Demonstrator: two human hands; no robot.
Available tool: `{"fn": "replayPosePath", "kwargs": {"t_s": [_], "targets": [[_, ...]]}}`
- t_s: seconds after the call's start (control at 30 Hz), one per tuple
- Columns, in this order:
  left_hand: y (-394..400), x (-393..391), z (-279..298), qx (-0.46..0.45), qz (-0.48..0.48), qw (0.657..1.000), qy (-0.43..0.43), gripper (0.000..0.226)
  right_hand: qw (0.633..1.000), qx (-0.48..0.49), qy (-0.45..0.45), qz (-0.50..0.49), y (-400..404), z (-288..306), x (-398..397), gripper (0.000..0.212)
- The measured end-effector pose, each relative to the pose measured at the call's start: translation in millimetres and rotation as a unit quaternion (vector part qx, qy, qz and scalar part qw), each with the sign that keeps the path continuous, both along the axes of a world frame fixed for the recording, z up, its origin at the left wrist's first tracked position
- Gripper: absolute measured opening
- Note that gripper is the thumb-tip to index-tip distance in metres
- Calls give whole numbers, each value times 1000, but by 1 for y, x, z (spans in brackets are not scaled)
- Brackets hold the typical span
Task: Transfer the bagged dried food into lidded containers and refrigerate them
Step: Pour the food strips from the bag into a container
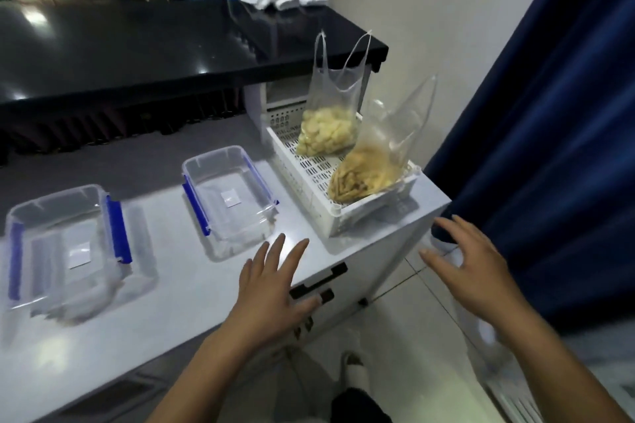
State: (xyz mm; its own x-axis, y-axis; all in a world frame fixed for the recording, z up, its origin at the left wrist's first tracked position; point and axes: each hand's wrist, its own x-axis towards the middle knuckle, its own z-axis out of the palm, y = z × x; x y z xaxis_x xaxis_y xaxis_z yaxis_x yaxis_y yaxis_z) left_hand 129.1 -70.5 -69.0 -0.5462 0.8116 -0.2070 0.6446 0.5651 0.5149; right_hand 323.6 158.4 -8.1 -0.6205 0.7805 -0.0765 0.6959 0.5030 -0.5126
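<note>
While both of our hands hang over the near edge of the table with nothing in them, the job looks to us to be at its very start. Our left hand is spread flat, fingers straight, just above the white top; our right hand is off the table's corner, fingers wide and loosely bent.

The dried food is all bagged. A handled bag of pale slices stands in the white perforated basket at the far right of the table, and just beside it, nearer us, a clear bag of tan strips leans with its mouth loose and standing up. Two clear containers with blue clips sit to the left: the near-left container and the middle container, which lies just beside the basket. Both look bare inside, and we cannot tell where the lids are.

We judge the next move to be a reach for the nearer bag: gather its slack neck so nothing spills, lift it clear of the basket rim, and carry it over the middle container before tipping.
</note>
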Motion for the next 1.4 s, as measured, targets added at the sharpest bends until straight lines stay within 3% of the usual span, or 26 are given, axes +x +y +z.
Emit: {"fn": "replayPosePath", "kwargs": {"t_s": [0.2, 0.33, 0.47, 0.63, 0.77, 0.9, 1.03, 1.1, 1.2, 1.3, 1.4], "targets": [[64, -31, 51, 81, 64, 994, 30, 82, 981, -120, 144, 47, 76, 7, -44, 59], [131, -55, 94, 135, 88, 982, 96, 84, 954, -190, 225, 64, 136, 32, -86, 53], [185, -65, 131, 163, 108, 973, 126, 86, 897, -320, 296, 81, 172, 55, -131, 33], [223, -82, 172, 143, 88, 965, 200, 85, 871, -361, 288, 164, 169, 72, -156, 13], [249, -96, 183, 136, 50, 961, 234, 80, 863, -383, 266, 196, 158, 84, -158, 12], [259, -104, 174, 173, 38, 967, 181, 70, 870, -377, 228, 220, 149, 82, -160, 22], [248, -121, 160, 259, 25, 957, 126, 47, 944, -191, 189, 193, 134, 68, -169, 58], [236, -133, 155, 277, 31, 956, 90, 44, 957, -138, 178, 183, 124, 63, -173, 43], [217, -148, 144, 269, 13, 962, 36, 47, 948, -154, 239, 143, 118, 66, -181, 30], [211, -152, 125, 240, -26, 970, 1, 58, 905, -279, 316, 60, 131, 78, -186, 15], [223, -144, 114, 217, -64, 974, 29, 81, 876, -338, 343, 9, 145, 98, -187, 9]]}}
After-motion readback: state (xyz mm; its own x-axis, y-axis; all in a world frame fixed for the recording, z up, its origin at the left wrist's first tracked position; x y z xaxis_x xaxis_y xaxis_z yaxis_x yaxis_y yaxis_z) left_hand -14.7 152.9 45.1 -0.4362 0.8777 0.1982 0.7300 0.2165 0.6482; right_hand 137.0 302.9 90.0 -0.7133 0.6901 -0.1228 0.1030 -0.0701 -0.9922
